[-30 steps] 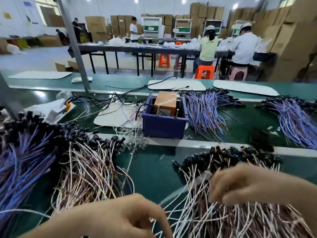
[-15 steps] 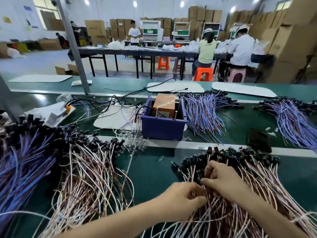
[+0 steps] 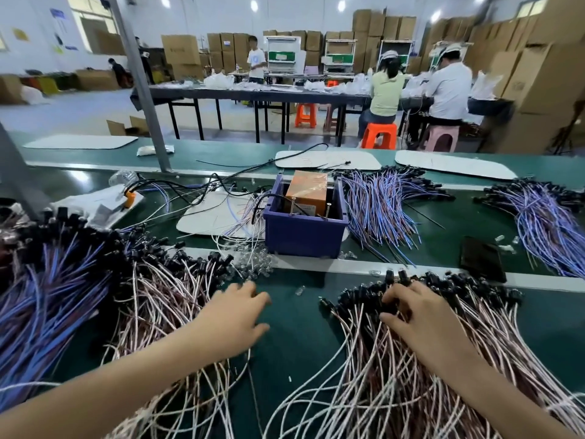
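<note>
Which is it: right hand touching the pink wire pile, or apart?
Touching. Head view shows the right hand lying on the pink wire pile, fingers curled round its black connectors.

Left hand (image 3: 234, 315) spread above green bench (image 3: 294, 343); right hand (image 3: 414, 315) pinches pink wire bundle (image 3: 395, 391), near right.

The left hand (image 3: 235, 318) pulls away from the pink wire bundle (image 3: 364, 391) and now spreads open above the green belt (image 3: 300, 343).

Pinkish-white wires (image 3: 380, 375) with black plugs (image 3: 357, 296) are lying on the dark green table (image 3: 297, 337) before the purple bin (image 3: 304, 236)
</note>
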Motion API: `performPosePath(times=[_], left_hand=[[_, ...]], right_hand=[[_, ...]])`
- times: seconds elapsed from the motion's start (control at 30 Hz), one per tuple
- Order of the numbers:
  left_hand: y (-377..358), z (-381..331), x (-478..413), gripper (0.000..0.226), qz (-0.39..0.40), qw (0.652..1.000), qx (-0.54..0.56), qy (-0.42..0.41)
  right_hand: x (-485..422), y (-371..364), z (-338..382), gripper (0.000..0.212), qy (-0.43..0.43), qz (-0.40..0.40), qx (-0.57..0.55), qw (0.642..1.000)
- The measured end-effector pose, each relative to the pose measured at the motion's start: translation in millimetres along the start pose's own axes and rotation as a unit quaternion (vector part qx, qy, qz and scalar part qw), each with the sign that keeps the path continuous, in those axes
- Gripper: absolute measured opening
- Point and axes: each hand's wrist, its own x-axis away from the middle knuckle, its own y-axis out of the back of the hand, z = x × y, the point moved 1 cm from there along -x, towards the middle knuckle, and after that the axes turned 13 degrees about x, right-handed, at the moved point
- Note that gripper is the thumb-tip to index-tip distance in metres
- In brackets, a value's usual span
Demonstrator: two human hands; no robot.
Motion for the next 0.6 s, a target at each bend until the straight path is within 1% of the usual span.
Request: performPosePath(times=[0.03,0.1,0.2,0.27,0.37,0.43,0.47,0.5,0.53,0.6], left_hand=[[-5.1,10.7,3.2,0.051,0.027,0.999,-0.029,0.031],[-14.8,24.9,9.1,0.047,0.049,0.997,-0.034,0.043],[-19.7,35.5,9.9,0.022,0.018,0.998,0.064,0.015],[-18.5,38.6,7.7,0.014,0.017,0.995,0.097,0.004],[-16.3,39.9,2.6,0.011,0.008,0.993,0.113,-0.015],[-8.6,33.2,-1.3,0.008,-0.022,0.988,0.15,-0.036],[-2.3,29.3,-1.4,0.006,-0.043,0.982,0.177,-0.046],[5.1,25.3,-0.7,0.006,-0.071,0.975,0.204,-0.059],[12.8,20.3,-0.2,0.008,-0.103,0.966,0.225,-0.078],[27.6,11.7,2.3,0.007,-0.175,0.945,0.247,-0.124]], right_hand=[[1.8,-2.3,-0.3,0.014,0.007,-0.005,0.016,1.0],[3.8,-3.0,5.1,0.013,0.018,-0.017,0.027,0.999],[-1.7,-3.7,21.3,0.009,0.031,-0.024,0.018,0.999],[-7.2,-4.2,39.1,0.009,0.042,-0.016,-0.011,0.999],[-15.8,-8.2,68.5,0.013,0.064,0.029,-0.08,0.994],[-20.3,-13.5,87.1,0.011,0.057,0.099,-0.134,0.984],[-21.8,-17.1,96.7,0.008,0.041,0.153,-0.182,0.97],[-22.3,-20.6,106.6,0.008,0.017,0.213,-0.248,0.945],[-21.6,-23.3,115.2,0.012,-0.006,0.269,-0.314,0.91],[-20.6,-25.9,128.2,0.018,-0.032,0.331,-0.418,0.846]])
